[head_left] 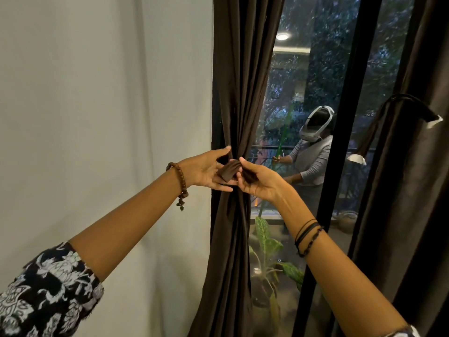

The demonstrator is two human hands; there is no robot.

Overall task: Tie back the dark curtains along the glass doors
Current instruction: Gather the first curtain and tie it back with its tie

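A dark brown curtain [239, 69] hangs gathered at the left edge of the glass door [308, 76]. It is cinched at waist height by a brown tieback strap [228, 171]. My left hand [206, 170] holds one strap end against its palm, thumb up beside the curtain. My right hand [257, 182] pinches the other strap end in front of the gathered folds. A second dark curtain [410, 166] hangs at the right with its own tieback [403, 103] looped loosely round it.
A white wall [104, 117] fills the left. The black door frame [340, 142] stands between the two curtains. Behind the glass are a leafy potted plant [267, 251] and a reflection of a person wearing a headset.
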